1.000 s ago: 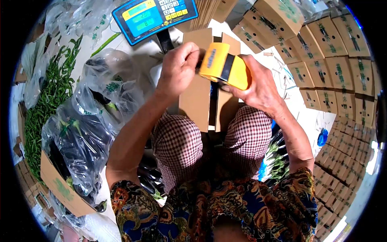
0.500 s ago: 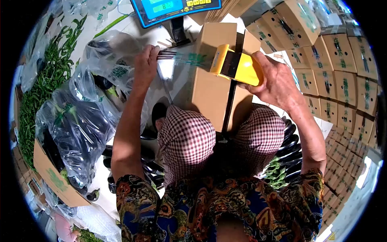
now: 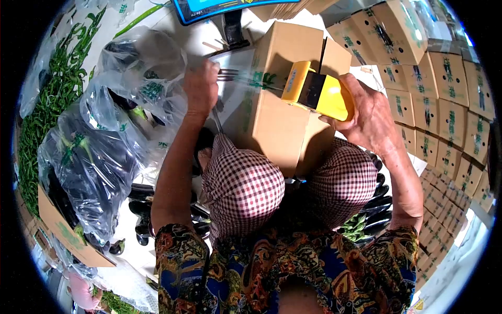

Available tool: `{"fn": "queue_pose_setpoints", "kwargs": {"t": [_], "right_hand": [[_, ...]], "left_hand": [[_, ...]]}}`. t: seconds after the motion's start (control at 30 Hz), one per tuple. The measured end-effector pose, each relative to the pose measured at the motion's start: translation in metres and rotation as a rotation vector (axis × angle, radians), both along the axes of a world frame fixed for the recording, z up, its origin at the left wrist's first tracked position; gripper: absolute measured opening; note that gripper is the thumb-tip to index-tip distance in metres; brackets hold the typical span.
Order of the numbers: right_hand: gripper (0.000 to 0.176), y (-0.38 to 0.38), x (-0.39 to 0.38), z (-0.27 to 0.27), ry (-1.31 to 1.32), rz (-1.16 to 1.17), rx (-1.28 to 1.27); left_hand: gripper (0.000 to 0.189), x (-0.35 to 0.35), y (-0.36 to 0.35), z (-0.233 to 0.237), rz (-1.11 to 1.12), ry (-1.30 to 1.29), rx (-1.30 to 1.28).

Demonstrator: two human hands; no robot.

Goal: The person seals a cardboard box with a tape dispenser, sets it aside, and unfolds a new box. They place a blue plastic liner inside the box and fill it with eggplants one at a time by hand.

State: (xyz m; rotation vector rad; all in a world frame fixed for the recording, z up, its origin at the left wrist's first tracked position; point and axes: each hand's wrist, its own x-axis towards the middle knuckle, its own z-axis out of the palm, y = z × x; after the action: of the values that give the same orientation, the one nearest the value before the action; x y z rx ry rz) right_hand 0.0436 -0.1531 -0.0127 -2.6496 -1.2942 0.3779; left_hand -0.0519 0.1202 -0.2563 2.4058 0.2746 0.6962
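Note:
My right hand (image 3: 368,112) grips a yellow tape dispenser (image 3: 332,99) from its right side. The dispenser is held over the top of a brown cardboard box (image 3: 280,125) standing between my knees. A strip of clear tape (image 3: 256,79) with green print runs leftward from the dispenser, past the box's left edge. Closed fingers of my left hand (image 3: 201,86) hold the tape's free end. The two top flaps meet along most of their seam, with a dark gap at the far end.
Plastic-bagged eggplants (image 3: 99,157) and a heap of green peppers (image 3: 57,89) lie at left. Stacked printed cartons (image 3: 439,94) line the right. A blue-framed scale (image 3: 219,10) stands beyond the box. Loose eggplants (image 3: 379,206) lie beside my knees. Another person in pink (image 3: 83,293) is at lower left.
The gap between the box flaps has narrowed, closing at the near end. The box, the dispenser and both hands sit slightly farther right in view. The tape stays stretched between my hands.

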Motion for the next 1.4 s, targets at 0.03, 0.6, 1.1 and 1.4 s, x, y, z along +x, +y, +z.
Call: {"fn": "queue_pose_setpoints", "kwargs": {"t": [0.03,0.6,1.1,1.4], "right_hand": [[0.048,-0.001,-0.001,0.000,0.008,-0.004,-0.012],[0.038,-0.004,0.001,-0.015,-0.005,0.001,0.062],[0.045,-0.016,0.001,-0.016,-0.022,-0.015,0.114],[0.042,-0.014,0.003,-0.011,0.017,-0.041,0.168]], "left_hand": [[0.012,-0.001,-0.010,-0.011,0.020,0.109,-0.099],[0.024,0.012,-0.057,-0.005,-0.224,0.561,-0.344],[0.020,0.100,-0.050,0.106,-0.301,-0.248,-0.057],[0.033,0.141,-0.081,0.110,-0.505,-0.013,0.467]]}}
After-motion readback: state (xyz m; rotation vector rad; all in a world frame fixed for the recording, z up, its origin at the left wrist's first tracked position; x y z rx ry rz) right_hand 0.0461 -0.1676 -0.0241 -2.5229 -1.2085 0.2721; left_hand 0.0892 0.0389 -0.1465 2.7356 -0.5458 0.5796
